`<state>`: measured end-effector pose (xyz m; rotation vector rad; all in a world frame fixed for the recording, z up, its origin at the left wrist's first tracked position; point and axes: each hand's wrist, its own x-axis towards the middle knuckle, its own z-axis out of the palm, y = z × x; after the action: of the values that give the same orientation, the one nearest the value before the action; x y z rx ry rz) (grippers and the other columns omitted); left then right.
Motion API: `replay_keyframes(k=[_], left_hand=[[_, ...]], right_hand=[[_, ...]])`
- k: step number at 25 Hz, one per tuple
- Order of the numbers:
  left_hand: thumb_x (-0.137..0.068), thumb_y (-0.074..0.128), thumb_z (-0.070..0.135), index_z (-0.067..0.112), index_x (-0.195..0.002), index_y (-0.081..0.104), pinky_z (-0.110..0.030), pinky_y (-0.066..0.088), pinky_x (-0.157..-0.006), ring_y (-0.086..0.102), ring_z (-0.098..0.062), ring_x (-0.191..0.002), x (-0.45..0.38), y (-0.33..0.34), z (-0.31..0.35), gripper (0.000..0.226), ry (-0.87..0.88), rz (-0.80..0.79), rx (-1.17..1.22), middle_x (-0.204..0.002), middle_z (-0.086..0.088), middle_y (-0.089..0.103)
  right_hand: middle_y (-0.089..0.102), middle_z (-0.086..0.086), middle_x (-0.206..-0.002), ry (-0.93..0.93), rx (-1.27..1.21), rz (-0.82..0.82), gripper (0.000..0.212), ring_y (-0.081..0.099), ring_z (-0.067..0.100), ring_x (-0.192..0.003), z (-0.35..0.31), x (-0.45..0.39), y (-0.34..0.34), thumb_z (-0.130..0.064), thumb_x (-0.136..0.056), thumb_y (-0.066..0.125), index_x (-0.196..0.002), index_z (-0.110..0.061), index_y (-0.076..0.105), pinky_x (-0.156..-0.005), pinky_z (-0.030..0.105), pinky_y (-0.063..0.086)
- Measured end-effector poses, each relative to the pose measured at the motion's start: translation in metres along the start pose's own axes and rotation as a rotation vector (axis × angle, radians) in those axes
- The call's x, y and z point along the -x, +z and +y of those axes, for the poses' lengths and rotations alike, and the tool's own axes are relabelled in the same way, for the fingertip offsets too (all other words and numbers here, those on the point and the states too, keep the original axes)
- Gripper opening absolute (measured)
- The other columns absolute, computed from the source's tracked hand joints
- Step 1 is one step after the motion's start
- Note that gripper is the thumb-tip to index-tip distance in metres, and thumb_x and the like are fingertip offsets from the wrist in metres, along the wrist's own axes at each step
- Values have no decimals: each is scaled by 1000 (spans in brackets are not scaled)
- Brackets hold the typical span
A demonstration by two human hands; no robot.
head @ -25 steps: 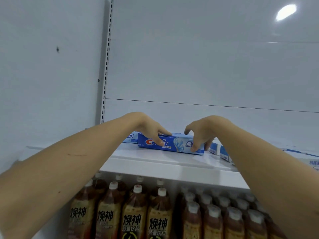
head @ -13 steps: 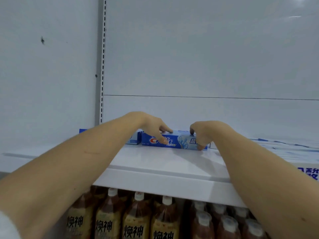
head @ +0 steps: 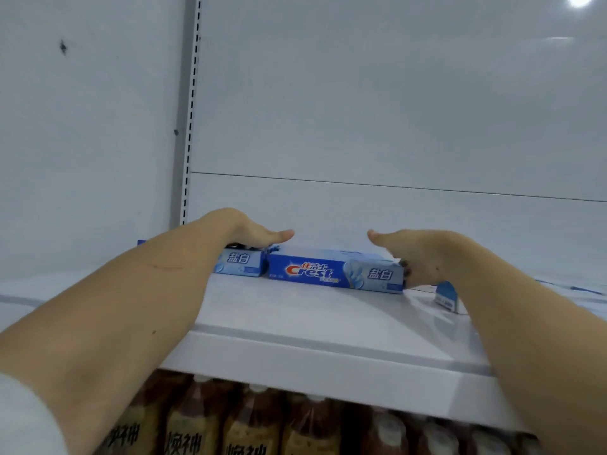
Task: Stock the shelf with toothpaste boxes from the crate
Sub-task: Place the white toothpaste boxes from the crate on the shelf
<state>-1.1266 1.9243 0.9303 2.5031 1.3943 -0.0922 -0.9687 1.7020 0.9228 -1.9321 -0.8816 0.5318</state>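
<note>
White back panels and a slotted upright (head: 192,110) frame a pale shelf (head: 295,326), with rows of brown drink bottles (head: 249,428) on the level below. On the shelf a blue Crest box (head: 335,272) lies on its long side, label facing out, end to end with a second box (head: 241,264) on its left; a third box (head: 446,296) sits just beside it on the right, mostly hidden by the forearm. The left hand (head: 259,236) is flat, fingers straight and thumb pointing inward, resting over the top of the second box and gripping nothing. The right hand (head: 415,257) is also flat and relaxed, its edge against the right end of the Crest box, likely nudging it leftward so the two boxes butt together in a tidy row. Laying the boxes lengthwise with the brand forward seems meant to keep the facing readable to shoppers. No crate is in view, so how many boxes are left to place cannot be told; this one appears set down and only being squared up.
</note>
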Motion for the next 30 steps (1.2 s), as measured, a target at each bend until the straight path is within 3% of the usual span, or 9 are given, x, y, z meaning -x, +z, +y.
replay_keyframes(k=[2,6,10,15,19,22,25,27,30], left_hand=[[-60,19,100,27,-157,8,-47,20,-117,15,-34,-149,7,5,7,122,-38,32,-15,-165,-10,1],[-77,20,90,17,-157,8,-43,20,-116,16,-32,-149,12,4,13,109,-60,41,-66,-164,-13,6],[-74,21,92,21,-155,22,-45,24,-113,24,-34,-146,1,8,9,108,-26,67,-65,-162,-13,17],[-72,18,93,29,-149,37,-48,25,-114,30,-34,-143,-10,13,0,102,65,71,75,-159,-11,27],[-61,15,99,32,-149,37,-52,23,-115,30,-33,-143,-23,7,-6,113,116,60,95,-160,-7,29],[-61,16,99,32,-148,39,-52,24,-115,34,-33,-141,-24,8,-6,113,105,56,67,-158,-8,31],[-79,14,87,30,-149,37,-50,25,-116,35,-33,-141,-21,8,-5,93,108,54,77,-157,-9,32],[-65,19,96,33,-146,39,-52,24,-115,34,-33,-141,-22,8,-5,105,108,16,74,-156,-7,35],[-57,21,101,37,-146,38,-50,25,-113,30,-34,-142,-21,10,-6,111,93,2,78,-158,-7,30]], right_hand=[[48,9,-100,25,-94,30,59,60,24,-77,-4,-1,8,-43,-102,41,-148,-7,28,-84,44,54],[48,12,-104,35,-177,29,58,61,24,-76,-6,-7,18,-38,-103,41,-148,-6,24,-91,43,51],[39,17,-148,79,-17,78,65,53,29,-125,-14,-19,4,-41,-101,44,-147,1,27,-110,43,40],[56,22,-129,90,200,142,61,55,37,-122,-38,-41,-5,-40,-92,48,-135,4,46,-102,49,46],[51,23,-131,1,273,150,50,47,38,-129,-45,-52,7,-23,-103,40,-145,3,33,-109,42,39],[46,11,-88,-10,342,134,32,41,29,-104,-33,-66,11,-20,-105,33,-134,-9,37,-95,35,38],[48,15,-102,37,252,123,31,42,30,-97,-26,-75,12,-26,-102,42,-127,-9,38,-95,36,43],[48,14,-97,54,213,136,40,50,32,-94,-22,-75,9,-32,-99,48,-129,-5,40,-102,36,46],[48,21,-129,42,226,98,58,57,35,-112,-22,-79,7,-33,-99,49,-145,0,33,-107,44,44]])
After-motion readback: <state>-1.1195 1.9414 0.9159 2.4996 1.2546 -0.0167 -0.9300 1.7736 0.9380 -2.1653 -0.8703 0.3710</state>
